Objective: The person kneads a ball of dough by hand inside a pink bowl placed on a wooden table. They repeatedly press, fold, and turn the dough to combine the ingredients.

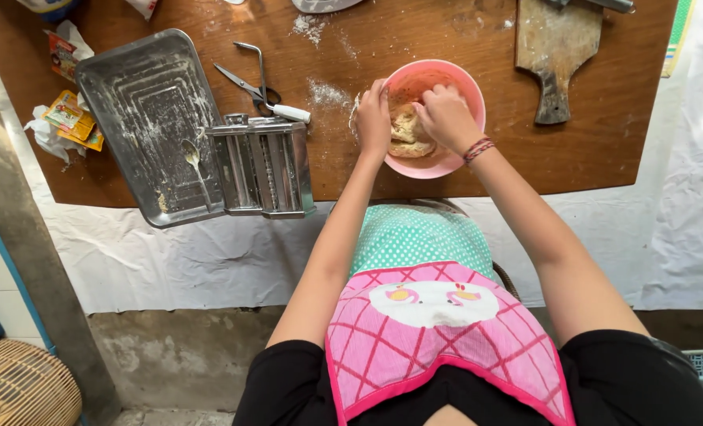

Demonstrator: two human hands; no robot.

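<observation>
A pink bowl stands on the brown wooden table and holds a lump of pale dough. My left hand grips the bowl's left rim, fingers curled over the edge. My right hand reaches into the bowl from the right and presses on the dough with bent fingers. A woven bracelet sits on my right wrist.
A metal pasta roller stands left of the bowl, beside a floured metal tray holding a spoon. Scissors lie behind the roller. A wooden cutting board rests at the right. Packets lie at far left.
</observation>
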